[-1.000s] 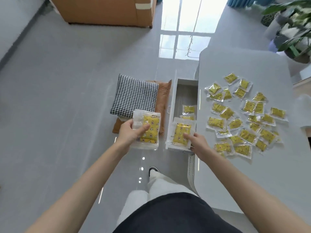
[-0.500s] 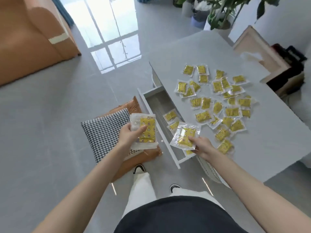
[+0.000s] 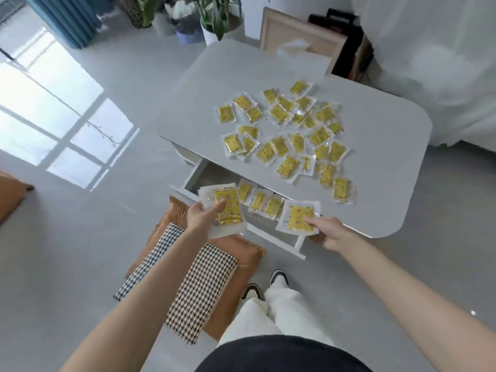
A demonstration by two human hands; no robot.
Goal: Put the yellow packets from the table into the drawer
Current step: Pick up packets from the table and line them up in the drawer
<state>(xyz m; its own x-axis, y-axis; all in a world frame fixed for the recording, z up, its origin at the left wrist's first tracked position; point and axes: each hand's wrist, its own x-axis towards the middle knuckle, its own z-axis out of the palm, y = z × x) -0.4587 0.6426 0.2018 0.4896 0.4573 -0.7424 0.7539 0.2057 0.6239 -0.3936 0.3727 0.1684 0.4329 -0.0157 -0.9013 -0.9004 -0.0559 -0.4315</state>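
Several yellow packets [image 3: 284, 132] in clear wrappers lie scattered on the grey table [image 3: 375, 162]. Under its near edge a white drawer [image 3: 188, 178] stands pulled out, with a few packets [image 3: 260, 201] lying inside. My left hand [image 3: 201, 217] grips a stack of yellow packets [image 3: 228, 208] over the drawer's left end, thumb on top. My right hand [image 3: 326, 232] pinches a single yellow packet [image 3: 298, 217] by its lower right corner, just above the drawer's right end at the table edge.
A houndstooth cushion [image 3: 198, 285] on an orange cushion [image 3: 241, 251] lies on the floor beside the drawer. My feet [image 3: 277, 277] stand close to the drawer front. Potted plants [image 3: 212, 20] and a wooden frame [image 3: 300, 47] are beyond the table's far side.
The view has swung round the table, so the drawer now opens toward me. Both hands keep their packets; the right hand's packet has shifted toward the drawer's right end.
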